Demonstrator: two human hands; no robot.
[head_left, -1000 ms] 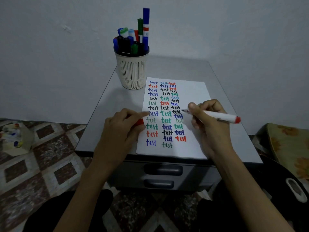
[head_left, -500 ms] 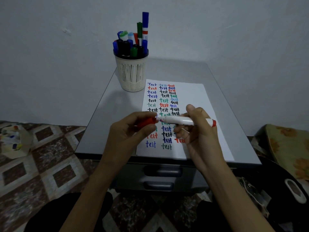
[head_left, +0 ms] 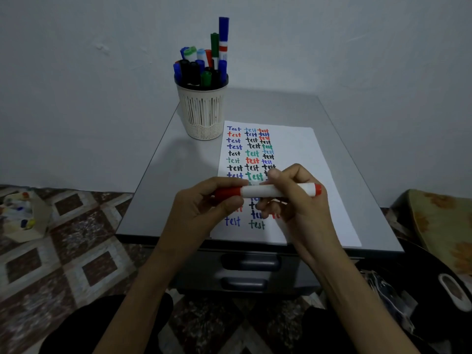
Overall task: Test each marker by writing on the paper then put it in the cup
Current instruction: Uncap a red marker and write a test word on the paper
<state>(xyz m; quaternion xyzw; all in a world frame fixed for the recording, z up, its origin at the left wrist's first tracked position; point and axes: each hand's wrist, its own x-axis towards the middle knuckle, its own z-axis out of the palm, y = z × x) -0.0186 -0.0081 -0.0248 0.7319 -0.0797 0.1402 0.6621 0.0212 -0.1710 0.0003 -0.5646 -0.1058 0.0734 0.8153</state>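
Observation:
A white marker with a red cap and a red end lies level between both hands, above the lower part of the paper. My left hand pinches the cap, which sits on the marker's tip. My right hand grips the white barrel. The white paper carries three columns of the word "test" in blue, red, black and green; both hands hide some lower rows. The cream slotted cup stands upright at the cabinet's far left, packed with several capped markers.
The paper and cup rest on a grey drawer cabinet against a pale wall. A small open box with coloured items sits on the patterned floor at left. A dark bag and patterned cushion lie at right.
My right hand lifted the marker off the paper and turned it level. My left hand brought the red cap to the tip, and the cap is now on the marker.

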